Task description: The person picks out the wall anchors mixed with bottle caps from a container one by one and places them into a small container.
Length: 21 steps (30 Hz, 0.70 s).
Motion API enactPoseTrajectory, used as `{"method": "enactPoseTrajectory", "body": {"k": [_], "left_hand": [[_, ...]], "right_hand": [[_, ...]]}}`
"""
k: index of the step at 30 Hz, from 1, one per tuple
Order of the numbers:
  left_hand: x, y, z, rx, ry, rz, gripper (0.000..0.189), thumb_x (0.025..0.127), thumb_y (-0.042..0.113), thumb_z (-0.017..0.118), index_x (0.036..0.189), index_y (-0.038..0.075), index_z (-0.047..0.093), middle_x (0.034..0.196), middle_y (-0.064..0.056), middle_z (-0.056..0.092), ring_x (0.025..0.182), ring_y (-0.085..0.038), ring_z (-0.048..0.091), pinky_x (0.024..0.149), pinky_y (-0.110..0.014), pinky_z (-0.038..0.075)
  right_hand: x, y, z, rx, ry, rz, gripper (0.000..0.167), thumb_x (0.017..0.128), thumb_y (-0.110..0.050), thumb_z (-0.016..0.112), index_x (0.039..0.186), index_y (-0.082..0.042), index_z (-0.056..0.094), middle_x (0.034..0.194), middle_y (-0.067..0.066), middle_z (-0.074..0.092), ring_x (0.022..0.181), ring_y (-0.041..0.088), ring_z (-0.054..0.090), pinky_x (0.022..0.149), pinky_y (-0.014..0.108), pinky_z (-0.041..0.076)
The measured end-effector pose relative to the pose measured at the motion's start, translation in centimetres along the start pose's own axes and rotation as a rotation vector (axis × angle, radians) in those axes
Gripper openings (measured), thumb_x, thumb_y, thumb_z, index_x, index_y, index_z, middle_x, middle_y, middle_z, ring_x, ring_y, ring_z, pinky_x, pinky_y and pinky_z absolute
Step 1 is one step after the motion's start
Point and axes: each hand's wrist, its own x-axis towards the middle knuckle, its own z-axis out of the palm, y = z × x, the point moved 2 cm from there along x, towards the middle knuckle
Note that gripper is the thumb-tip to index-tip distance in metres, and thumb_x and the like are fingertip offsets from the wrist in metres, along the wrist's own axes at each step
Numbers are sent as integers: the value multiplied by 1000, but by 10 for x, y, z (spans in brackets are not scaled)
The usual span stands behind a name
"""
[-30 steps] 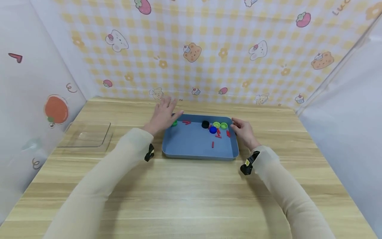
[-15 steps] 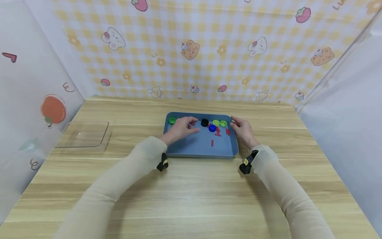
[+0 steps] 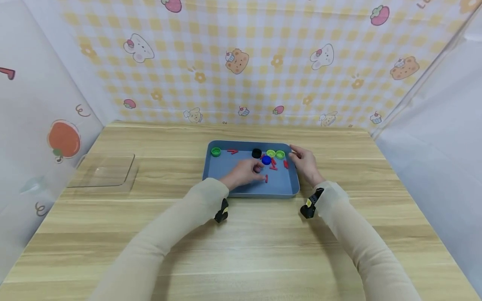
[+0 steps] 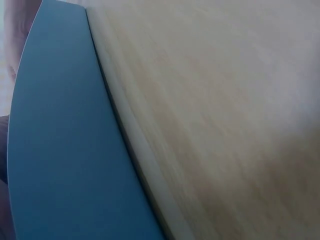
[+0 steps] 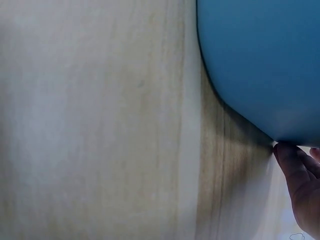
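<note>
- Checked cloth (image 3: 276,83) hangs behind a wooden table (image 3: 233,251); a clear box (image 3: 113,171) sits by its left edge.
- Head view: a blue tray (image 3: 282,183) holds a green lid (image 3: 216,151) at its far left corner, more lids (image 3: 266,160) and red sticks (image 3: 286,164) toward the far right.
- Left hand (image 3: 244,172), loosely bent, thumb and fingers apart, reaches to a stick (image 3: 266,179) near the tray's front edge.
- Right hand (image 3: 306,164) touches the far right corner; I cannot tell whether it pinches.
- Left wrist view: tray wall.
- Right wrist view: fingertips against the tray.
</note>
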Motion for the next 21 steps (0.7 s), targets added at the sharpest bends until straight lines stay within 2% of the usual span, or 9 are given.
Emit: {"method": "enactPoseTrajectory", "body": {"k": [5,10,14,21], "left_hand": [[1,8,5,81,-12,47,37,81,19,74,114,5,64,99,-5,62,90,-15,54,85,-29,46],[1,12,10,224,1,95,31,82,23,74,107,7,66,94,-4,58,85,-16,49,78,-28,43],[1,12,13,311,21,106,27,82,27,74,100,10,65,93,-2,55,85,-15,48,73,-28,41],[2,11,16,324,41,123,22,83,26,73,96,10,65,92,-3,56,84,-16,49,73,-28,42]], "right_hand": [[1,0,0,7,6,0,44,99,-12,46,143,-5,39,145,17,40,128,29,44,103,39,38],[0,0,1,4,2,-2,45,99,-14,46,143,-5,39,145,16,40,129,28,44,104,39,38],[0,1,2,0,2,-2,45,100,-15,46,143,-6,38,145,15,40,129,28,44,104,39,37],[-1,0,2,-4,16,-1,44,99,-14,46,143,-6,39,144,16,42,127,28,45,103,39,38]]}}
